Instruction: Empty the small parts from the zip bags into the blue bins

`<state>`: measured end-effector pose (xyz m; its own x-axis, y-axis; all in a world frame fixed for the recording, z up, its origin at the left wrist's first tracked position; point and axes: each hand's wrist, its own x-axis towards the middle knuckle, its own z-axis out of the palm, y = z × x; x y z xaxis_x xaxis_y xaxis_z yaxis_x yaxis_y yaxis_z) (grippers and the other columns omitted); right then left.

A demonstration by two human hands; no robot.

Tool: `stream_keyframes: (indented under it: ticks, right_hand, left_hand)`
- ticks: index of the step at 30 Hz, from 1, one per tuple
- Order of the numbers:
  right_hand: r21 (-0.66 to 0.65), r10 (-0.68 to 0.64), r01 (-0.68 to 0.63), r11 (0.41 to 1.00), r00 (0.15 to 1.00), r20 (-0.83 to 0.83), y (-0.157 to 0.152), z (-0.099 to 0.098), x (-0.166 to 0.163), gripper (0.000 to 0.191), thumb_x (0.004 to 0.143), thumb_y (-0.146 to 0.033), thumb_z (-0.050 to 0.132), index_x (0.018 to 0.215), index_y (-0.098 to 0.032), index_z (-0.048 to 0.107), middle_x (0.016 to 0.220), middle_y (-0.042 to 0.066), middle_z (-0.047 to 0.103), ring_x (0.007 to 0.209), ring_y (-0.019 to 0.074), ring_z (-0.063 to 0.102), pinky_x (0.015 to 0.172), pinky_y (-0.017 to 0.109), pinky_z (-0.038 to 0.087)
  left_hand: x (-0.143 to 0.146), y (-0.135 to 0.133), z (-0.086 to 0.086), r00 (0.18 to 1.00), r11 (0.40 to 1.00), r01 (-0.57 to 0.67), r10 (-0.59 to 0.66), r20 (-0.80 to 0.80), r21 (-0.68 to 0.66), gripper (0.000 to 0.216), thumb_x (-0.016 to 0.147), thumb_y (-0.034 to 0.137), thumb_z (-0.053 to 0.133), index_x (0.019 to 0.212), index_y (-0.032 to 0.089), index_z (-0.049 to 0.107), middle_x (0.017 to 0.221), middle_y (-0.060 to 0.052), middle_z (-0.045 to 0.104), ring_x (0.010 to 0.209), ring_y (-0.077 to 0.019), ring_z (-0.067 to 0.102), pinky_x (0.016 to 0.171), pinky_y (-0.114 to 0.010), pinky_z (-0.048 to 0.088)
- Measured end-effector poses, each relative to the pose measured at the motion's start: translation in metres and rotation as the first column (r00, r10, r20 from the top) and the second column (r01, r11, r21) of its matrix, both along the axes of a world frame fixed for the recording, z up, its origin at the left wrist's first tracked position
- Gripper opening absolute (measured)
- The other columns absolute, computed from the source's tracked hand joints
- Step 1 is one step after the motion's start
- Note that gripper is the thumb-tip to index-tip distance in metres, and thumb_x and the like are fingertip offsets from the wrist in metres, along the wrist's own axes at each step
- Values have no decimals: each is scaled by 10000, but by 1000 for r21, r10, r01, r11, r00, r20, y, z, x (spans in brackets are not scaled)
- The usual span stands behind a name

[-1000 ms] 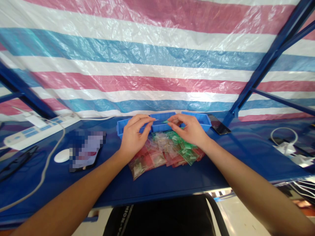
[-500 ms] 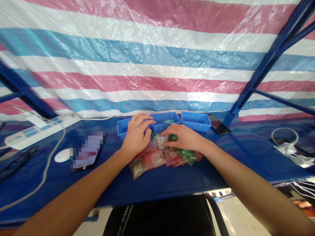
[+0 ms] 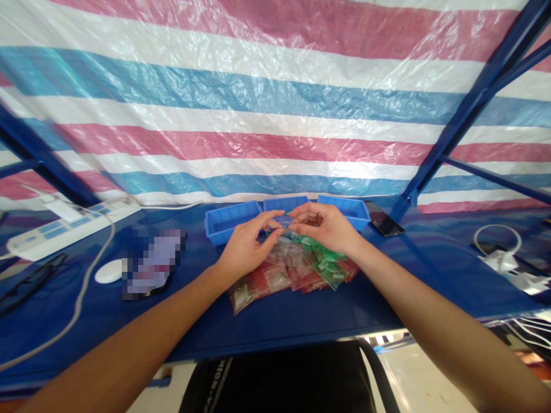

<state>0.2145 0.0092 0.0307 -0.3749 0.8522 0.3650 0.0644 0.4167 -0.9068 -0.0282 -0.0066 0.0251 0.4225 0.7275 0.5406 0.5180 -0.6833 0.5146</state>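
My left hand [image 3: 246, 242] and my right hand [image 3: 323, 227] meet over a heap of small plastic bags. Between their fingertips they pinch a small clear plastic bag [image 3: 284, 221], its contents too small to make out. Red-tinted bags [image 3: 267, 277] with small parts inside lie at the front of the heap, and green bags [image 3: 332, 271] are on its right side. Just behind stand three blue bins in a row: the left bin [image 3: 232, 222], the middle bin [image 3: 279, 203] and the right bin [image 3: 355, 217]. My hands partly cover the middle one.
A phone [image 3: 155, 261] and a white rounded object [image 3: 110, 271] lie on the blue table [image 3: 293, 321] at left, near a power strip [image 3: 73, 226] and its cable. Another dark phone [image 3: 385, 219] is beside the right bin. White chargers [image 3: 503, 258] lie far right.
My left hand has moved right, away from the left bin, and its fingers have closed. My right hand has lifted slightly off the heap. Both now grip the clear plastic bag.
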Motion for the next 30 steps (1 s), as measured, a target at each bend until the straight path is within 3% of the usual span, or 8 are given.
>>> stream_keyframes:
  ticks: [4,10,14,17,22,24,27,30]
  right_hand:
    - [-63,35,-42,997,994,-103,1,-1,-2,462,857,-462,865,1214,-235,681,878,16,808,766,201,780,743,338,643]
    - [-177,59,-90,980,983,-175,4,-5,-2,541,824,-494,900,1196,-237,604,841,10,811,701,219,793,585,311,642]
    - [-200,83,-114,973,984,-158,3,-4,-4,513,822,-532,895,1136,-222,634,774,8,788,656,223,784,566,325,647]
    - [-157,69,-92,983,987,-143,0,-1,-5,463,859,-558,855,1112,-213,677,811,22,783,686,217,777,571,321,640]
    - [57,-69,68,996,998,13,-3,5,-1,375,886,-558,830,1058,-228,790,1019,66,784,843,204,750,625,290,601]
    - [144,-73,66,987,996,44,-4,7,2,354,868,-544,850,1036,-234,817,1144,79,771,936,213,741,657,283,589]
    - [104,11,-14,994,1000,30,-5,7,2,358,875,-521,850,1081,-231,808,1057,64,786,877,198,734,686,294,590]
    - [12,44,-43,999,999,-26,-4,2,-1,375,878,-492,853,1118,-220,761,898,30,783,750,172,719,686,302,589]
  left_hand:
    - [-1,3,0,998,998,2,-6,58,59,463,1054,380,624,1488,230,557,1194,-80,760,1058,-234,742,920,-367,626]
    - [-1,4,3,1000,954,2,7,-29,299,467,969,358,768,1411,258,658,1508,-154,562,1378,-316,583,1132,-514,542]
    - [-2,6,3,1000,923,-2,13,-28,384,212,1016,297,709,1217,267,767,1448,-124,617,1342,-287,597,1051,-468,576]
    - [-3,7,4,1000,917,8,-5,-9,400,154,1031,293,690,1147,253,784,1322,-103,699,1239,-258,651,1031,-449,574]
    - [-2,3,6,997,947,3,-27,71,321,157,1035,302,691,1138,227,783,1126,-76,775,1070,-219,721,992,-393,579]
    - [-2,1,6,995,969,-4,-19,93,249,157,1035,312,692,1124,224,787,1080,-63,789,1009,-206,735,947,-360,588]
    - [-1,1,3,992,989,-41,23,124,145,178,1035,355,688,1100,220,784,1055,-55,803,946,-203,745,907,-346,597]
    - [-2,3,0,986,998,-52,45,162,41,329,1034,402,682,1312,227,706,1065,-58,804,929,-211,751,850,-339,619]
